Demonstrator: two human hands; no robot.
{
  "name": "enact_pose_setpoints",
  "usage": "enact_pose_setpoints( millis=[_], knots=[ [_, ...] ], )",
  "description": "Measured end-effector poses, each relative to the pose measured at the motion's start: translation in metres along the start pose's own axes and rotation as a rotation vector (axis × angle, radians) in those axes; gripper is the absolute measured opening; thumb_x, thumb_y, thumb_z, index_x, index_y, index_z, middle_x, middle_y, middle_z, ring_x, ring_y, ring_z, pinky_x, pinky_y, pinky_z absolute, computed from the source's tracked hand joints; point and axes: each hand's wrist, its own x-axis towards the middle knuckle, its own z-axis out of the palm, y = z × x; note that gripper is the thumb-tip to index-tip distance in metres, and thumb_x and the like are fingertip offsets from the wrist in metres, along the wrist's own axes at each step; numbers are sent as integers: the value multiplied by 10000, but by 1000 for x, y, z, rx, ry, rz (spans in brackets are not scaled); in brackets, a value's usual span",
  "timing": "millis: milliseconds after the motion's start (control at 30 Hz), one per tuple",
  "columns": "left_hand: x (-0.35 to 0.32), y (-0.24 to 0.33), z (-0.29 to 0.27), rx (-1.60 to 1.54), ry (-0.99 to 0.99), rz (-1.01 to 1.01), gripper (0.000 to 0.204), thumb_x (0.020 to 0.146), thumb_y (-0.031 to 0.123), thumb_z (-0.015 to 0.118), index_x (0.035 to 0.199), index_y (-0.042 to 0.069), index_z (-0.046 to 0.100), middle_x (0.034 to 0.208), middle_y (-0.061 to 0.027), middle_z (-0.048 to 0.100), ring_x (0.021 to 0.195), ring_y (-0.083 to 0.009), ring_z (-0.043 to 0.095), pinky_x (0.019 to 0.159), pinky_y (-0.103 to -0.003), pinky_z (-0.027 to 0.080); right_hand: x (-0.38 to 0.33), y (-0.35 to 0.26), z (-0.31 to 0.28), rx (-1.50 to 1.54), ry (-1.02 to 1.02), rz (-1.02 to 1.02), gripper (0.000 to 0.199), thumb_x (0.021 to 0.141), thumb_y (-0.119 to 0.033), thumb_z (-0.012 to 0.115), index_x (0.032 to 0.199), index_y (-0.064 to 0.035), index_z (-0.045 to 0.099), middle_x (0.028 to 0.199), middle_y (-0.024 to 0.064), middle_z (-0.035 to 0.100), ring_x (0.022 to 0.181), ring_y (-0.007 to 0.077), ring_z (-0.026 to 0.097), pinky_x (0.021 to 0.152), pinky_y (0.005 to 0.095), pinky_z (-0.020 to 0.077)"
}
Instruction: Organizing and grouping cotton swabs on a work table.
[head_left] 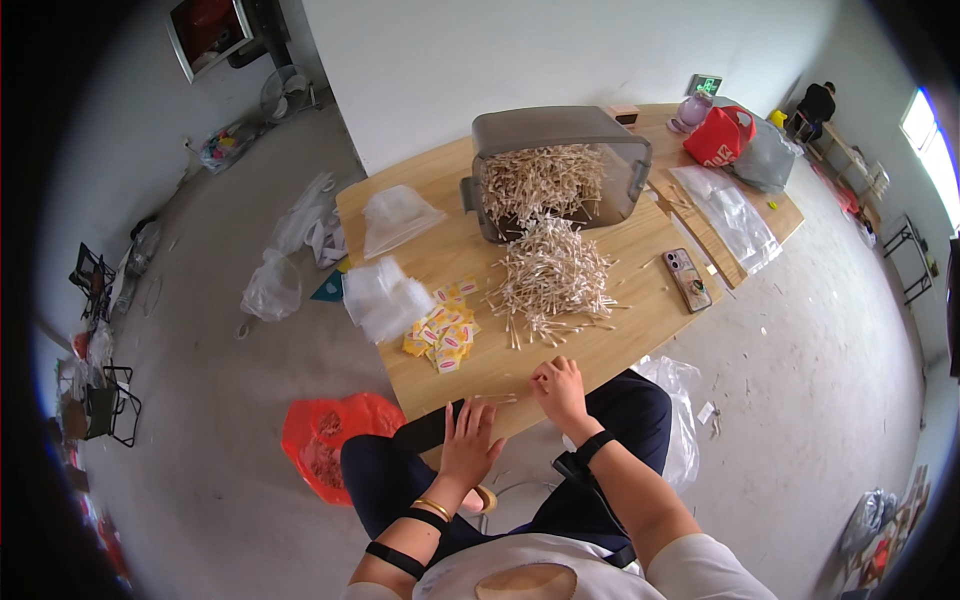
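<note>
On the counter (620, 350) a grey bin (550, 128) lies on its side, a pile of cotton swabs (555, 275) at its near mouth. The left hand (468, 450) spreads at the near edge, by a few loose swabs (495, 398); the right hand (560, 390) curls, whether pinching anything one cannot tell. Light fingertip pressure should keep those swabs aligned, unbent.

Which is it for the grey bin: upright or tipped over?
Tipped onto its side: the grey bin has its open mouth facing the person, and cotton swabs spill out onto the table.
</note>
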Motion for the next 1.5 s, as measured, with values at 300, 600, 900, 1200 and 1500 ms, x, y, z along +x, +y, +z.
enact_pose_setpoints(
  millis=[300, 600, 900, 1200, 1500],
  knots=[
    [16, -7, 11, -53, -18, 51, 772, 949, 443, 553, 1533, 9, 294, 1610, -164, 259, 1507, -324, 214, 1209, -574, 157, 35, -10, 13, 2, 97, -120, 173, 782, -173, 727, 927, -101, 668, 992, 105, 602, 993, 327, 549, 871, 432, 461],
    [10, -1, 17, -141, -63, 20, 821, 942, 436, 565, 1559, 15, 226, 1630, -146, 223, 1516, -316, 198, 1205, -588, 139, 72, -14, 40, -222, 137, 119, 181, 751, -214, 740, 875, -115, 653, 985, 71, 619, 1020, 301, 565, 858, 429, 442],
    [6, -4, 19, -124, -55, 23, 828, 941, 449, 556, 1561, 15, 222, 1627, -145, 239, 1509, -321, 223, 1198, -598, 145, 49, -7, 27, -127, -51, -62, 156, 730, -119, 678, 884, -140, 665, 1003, 93, 596, 1041, 301, 549, 879, 415, 445],
    [7, -3, 16, -142, -75, 24, 807, 965, 448, 524, 1567, 17, 204, 1641, -144, 196, 1520, -315, 188, 1208, -587, 113, 82, -20, 28, -158, -47, -236, 442, 775, -9, 600, 1188, -148, 676, 1178, 38, 598, 1156, 290, 504, 992, 409, 428],
    [4, -4, 14, -133, -102, 16, 816, 958, 443, 544, 1572, 31, 197, 1647, -119, 190, 1523, -294, 182, 1215, -575, 110, 60, -6, 13, -264, -186, -369, 390, 821, -57, 585, 1198, -121, 665, 1199, 7, 619, 1181, 247, 505, 969, 382, 411]
  ],
)
